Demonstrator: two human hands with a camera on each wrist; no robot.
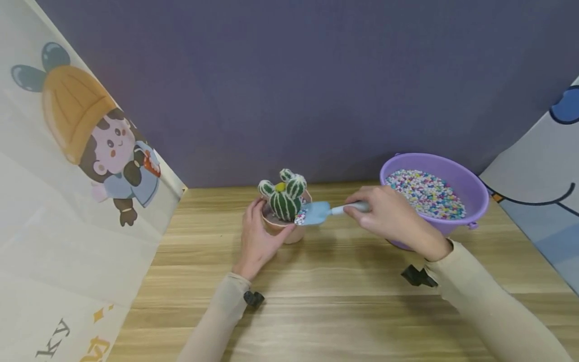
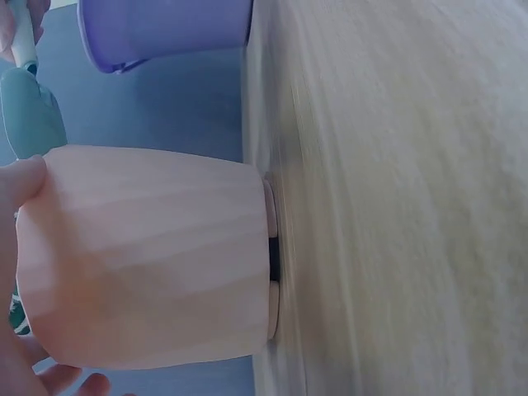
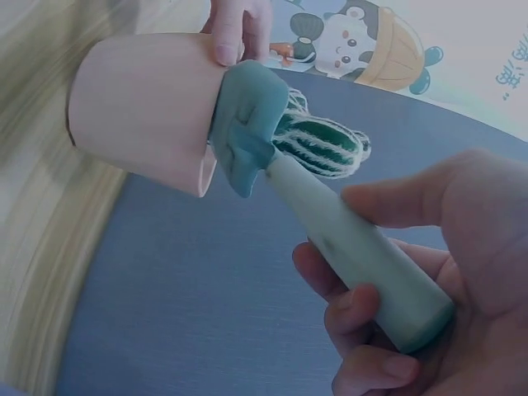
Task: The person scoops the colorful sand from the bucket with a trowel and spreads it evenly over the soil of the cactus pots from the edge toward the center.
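A knitted green-and-white cactus [image 1: 284, 205] with a yellow spot stands in a pink flowerpot [image 2: 148, 256] on the table. My left hand [image 1: 260, 241] holds the pot near its rim, thumb on the near right side and fingers round the left. My right hand [image 1: 384, 213] grips the pale handle of a small blue trowel [image 1: 318, 213]. The blade is over the pot's right edge, beside the cactus. Small multicoloured pebbles [image 1: 300, 217] lie at its tip. In the right wrist view, the blade [image 3: 252, 111] shows its underside against the pot's mouth, hiding part of the cactus.
A purple bucket [image 1: 478, 193] holding many multicoloured pebbles [image 1: 425, 193] stands at the right, behind my right hand. A dark blue panel [image 1: 289, 90] rises along the back of the wooden table [image 1: 325, 311]. Cartoon-printed panels flank both sides.
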